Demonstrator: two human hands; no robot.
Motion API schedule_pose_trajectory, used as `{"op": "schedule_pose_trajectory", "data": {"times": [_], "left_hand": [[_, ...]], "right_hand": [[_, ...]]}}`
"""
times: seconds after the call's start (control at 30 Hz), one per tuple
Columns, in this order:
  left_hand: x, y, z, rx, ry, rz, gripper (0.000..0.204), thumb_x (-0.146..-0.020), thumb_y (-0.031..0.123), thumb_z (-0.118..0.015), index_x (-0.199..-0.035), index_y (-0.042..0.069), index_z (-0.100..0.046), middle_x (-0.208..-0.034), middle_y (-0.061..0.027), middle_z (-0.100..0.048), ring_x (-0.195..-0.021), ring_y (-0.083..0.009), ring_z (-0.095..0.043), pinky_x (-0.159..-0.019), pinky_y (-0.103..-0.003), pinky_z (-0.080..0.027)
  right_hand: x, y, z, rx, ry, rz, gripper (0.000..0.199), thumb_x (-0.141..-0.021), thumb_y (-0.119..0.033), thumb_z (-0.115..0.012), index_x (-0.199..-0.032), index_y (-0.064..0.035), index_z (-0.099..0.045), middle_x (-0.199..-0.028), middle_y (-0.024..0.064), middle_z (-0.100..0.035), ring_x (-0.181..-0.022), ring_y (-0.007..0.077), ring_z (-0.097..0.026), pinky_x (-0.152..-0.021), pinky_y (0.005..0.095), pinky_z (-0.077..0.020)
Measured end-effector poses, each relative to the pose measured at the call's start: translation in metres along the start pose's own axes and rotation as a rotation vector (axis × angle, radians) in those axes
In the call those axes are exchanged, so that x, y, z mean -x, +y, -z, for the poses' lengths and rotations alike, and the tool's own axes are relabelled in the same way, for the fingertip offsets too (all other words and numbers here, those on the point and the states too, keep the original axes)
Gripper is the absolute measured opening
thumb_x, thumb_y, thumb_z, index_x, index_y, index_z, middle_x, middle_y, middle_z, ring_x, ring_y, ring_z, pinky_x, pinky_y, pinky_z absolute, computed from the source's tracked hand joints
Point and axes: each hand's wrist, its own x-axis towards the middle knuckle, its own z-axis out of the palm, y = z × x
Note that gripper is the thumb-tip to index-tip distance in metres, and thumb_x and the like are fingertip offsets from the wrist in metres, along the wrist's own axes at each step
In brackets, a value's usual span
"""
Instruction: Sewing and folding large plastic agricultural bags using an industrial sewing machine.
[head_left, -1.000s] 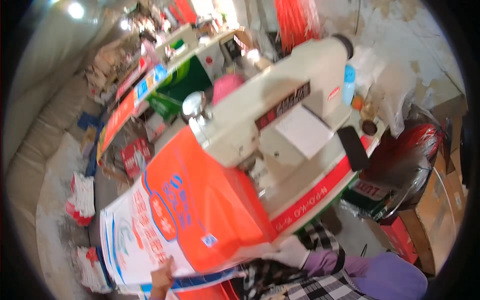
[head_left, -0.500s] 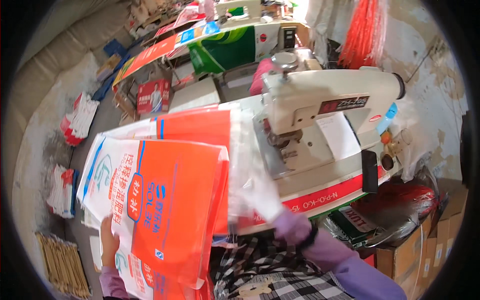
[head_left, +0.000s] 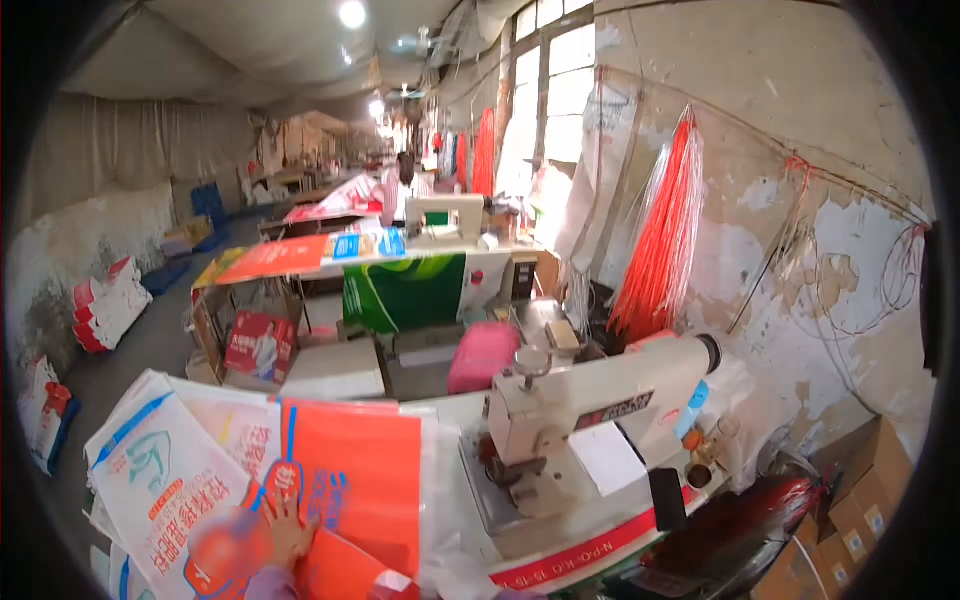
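My left hand point(head_left: 287, 535) is bare and lies with its fingers spread on a stack of flat printed bags. The top white bag point(head_left: 165, 465) slants leftward under a blue stripe, beside this hand. Orange-red bags point(head_left: 375, 455) lie under and to the right of it. An orange-red flap is bent up by the hand at the lower edge. Of my right arm only a sliver of purple sleeve shows at the bottom. A small white patch by the flap may be my gloved right hand; I cannot make it out. Right of the stack stands a white sewing machine point(head_left: 560, 400).
A black rectangular object point(head_left: 668, 500) stands at the machine table's front edge. Behind are a pink cushion-like thing point(head_left: 483, 357), a red box point(head_left: 262, 345) and another sewing table draped with green sheeting point(head_left: 405, 292). Red and white strands point(head_left: 660, 240) hang by the wall; cardboard boxes point(head_left: 850, 510) stand at right.
The view has tilted up, showing more of the room. My left hand has moved from the stack's left edge onto the bags. My gloved right hand has dropped from clear view.
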Motion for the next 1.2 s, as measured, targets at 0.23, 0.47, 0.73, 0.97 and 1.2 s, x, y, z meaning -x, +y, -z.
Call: {"op": "schedule_pose_trajectory", "data": {"times": [0.23, 0.47, 0.73, 0.97, 1.2], "left_hand": [[0.124, -0.035, 0.052, 0.265, 0.093, -0.137, 0.057, -0.095, 0.044, -0.050, -0.137, 0.007, -0.047, -0.142, -0.0228, -0.038, -0.132, -0.0379, -0.034, -0.107, -0.055, -0.024], [0.320, -0.082, 0.055, 0.352, 0.117, 0.275, 0.039, -0.097, 0.039, -0.051, -0.114, 0.004, -0.055, -0.097, -0.0161, -0.050, -0.086, -0.0280, -0.048, -0.066, -0.047, -0.030], [0.466, -0.139, 0.096, 0.779, 0.578, 0.653, 0.031, -0.102, 0.031, -0.048, -0.103, 0.004, -0.064, -0.084, -0.0013, -0.065, -0.065, -0.0146, -0.063, -0.046, -0.030, -0.048], [0.576, -0.086, 0.144, 1.371, 0.859, 0.704, 0.058, -0.099, 0.043, -0.051, -0.139, 0.003, -0.042, -0.135, -0.0096, -0.054, -0.121, -0.0230, -0.056, -0.100, -0.040, -0.047], [0.581, -0.060, 0.017, 1.193, 0.900, 1.201, 0.020, -0.103, 0.027, -0.049, -0.088, 0.015, -0.056, -0.075, 0.0055, -0.044, -0.067, -0.0105, -0.043, -0.057, -0.030, -0.039]], "right_hand": [[0.003, -0.009, -0.032, 0.096, -0.346, 0.170, 0.046, -0.088, -0.035, -0.061, -0.130, -0.0154, -0.056, -0.144, 0.0170, -0.044, -0.133, 0.0358, -0.041, -0.103, 0.0474, -0.0392], [0.037, 0.023, -0.058, -0.228, -0.110, -0.342, 0.060, -0.090, -0.049, -0.056, -0.140, -0.0181, -0.046, -0.099, 0.0177, -0.066, -0.088, 0.0379, -0.063, -0.083, 0.0523, -0.0456], [-0.024, -0.031, -0.083, -0.501, -0.040, -0.236, 0.036, -0.089, -0.007, -0.054, -0.125, -0.0097, -0.063, -0.106, 0.0173, -0.069, -0.091, 0.0293, -0.067, -0.080, 0.0410, -0.0524], [-0.001, -0.146, -0.207, -0.360, -0.452, 0.096, 0.049, -0.082, 0.000, -0.053, -0.129, -0.0140, -0.057, -0.097, 0.0179, -0.060, -0.091, 0.0354, -0.062, -0.080, 0.0431, -0.0511], [0.097, -0.076, -0.286, -0.544, -0.257, -0.533, 0.030, -0.082, -0.004, -0.055, -0.106, -0.0121, -0.071, -0.101, 0.0167, -0.066, -0.098, 0.0351, -0.064, -0.089, 0.0410, -0.0485]]}}
